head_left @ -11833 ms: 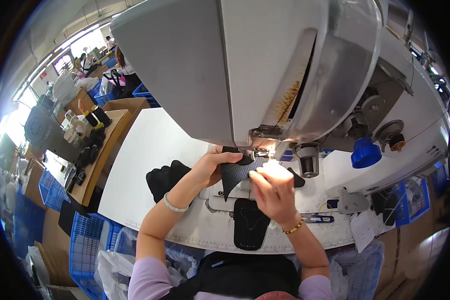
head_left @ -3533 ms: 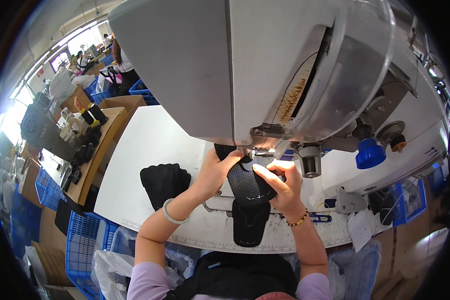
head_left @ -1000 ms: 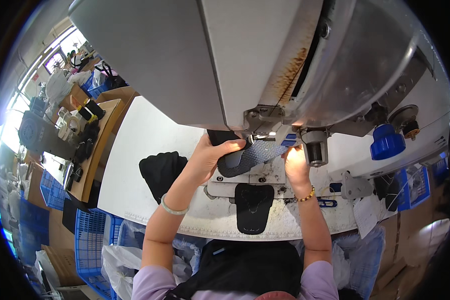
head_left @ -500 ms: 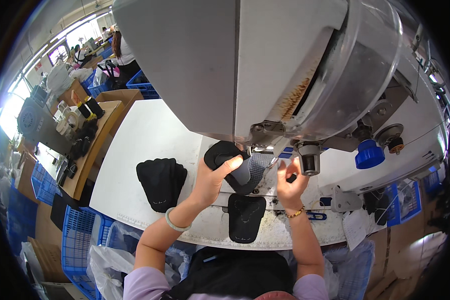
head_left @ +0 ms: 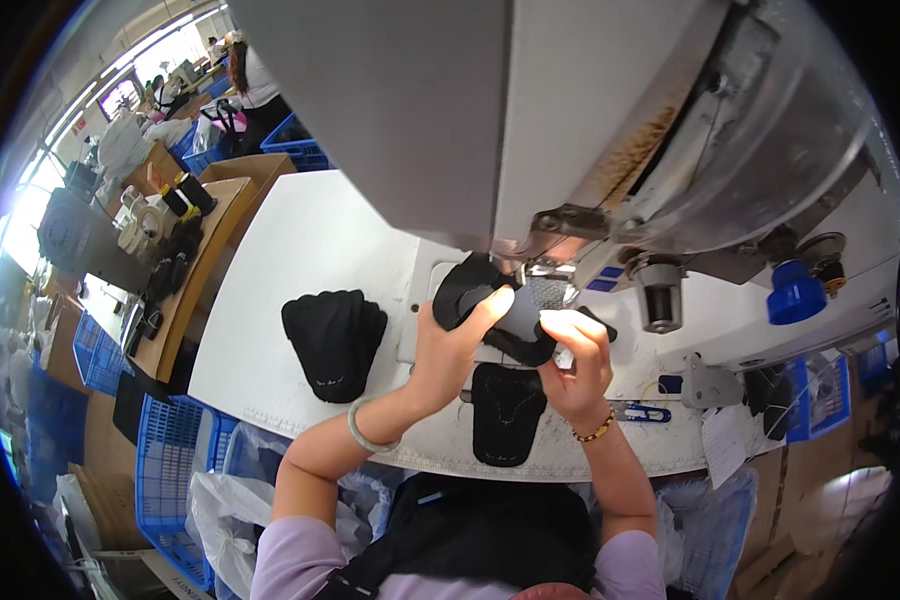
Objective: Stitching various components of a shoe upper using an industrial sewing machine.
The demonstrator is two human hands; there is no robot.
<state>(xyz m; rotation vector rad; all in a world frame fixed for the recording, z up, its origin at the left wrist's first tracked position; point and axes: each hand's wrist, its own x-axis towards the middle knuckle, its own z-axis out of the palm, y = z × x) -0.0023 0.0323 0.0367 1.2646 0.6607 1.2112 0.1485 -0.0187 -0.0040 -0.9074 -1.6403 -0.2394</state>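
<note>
A curved black fabric piece point(head_left: 462, 285) with a smooth grey inner face lies under the presser area point(head_left: 550, 272) of a sewing machine. My left hand point(head_left: 448, 355) grips its left side, thumb pressed on top. At the right edge, my right hand point(head_left: 578, 368) pinches the same piece between thumb and fingers. Just below the hands, a flat black piece point(head_left: 508, 415) with pale stitching rests on the white table point(head_left: 270, 270). Left of my left hand sits a stack of similar black pieces point(head_left: 335, 345). The needle tip cannot be made out.
The large machine head point(head_left: 410, 110) hangs over the work. A blue knob point(head_left: 796, 293) juts out at its right. Blue-handled thread snips point(head_left: 642, 412) lie right of my right wrist. Blue baskets point(head_left: 170, 480) stand below the table's left edge; thread spools point(head_left: 192, 190) are on a side bench.
My right hand has come left and closed on the fabric piece's edge. The piece has been turned a little, its grey face showing more. The whole view has shifted slightly.
</note>
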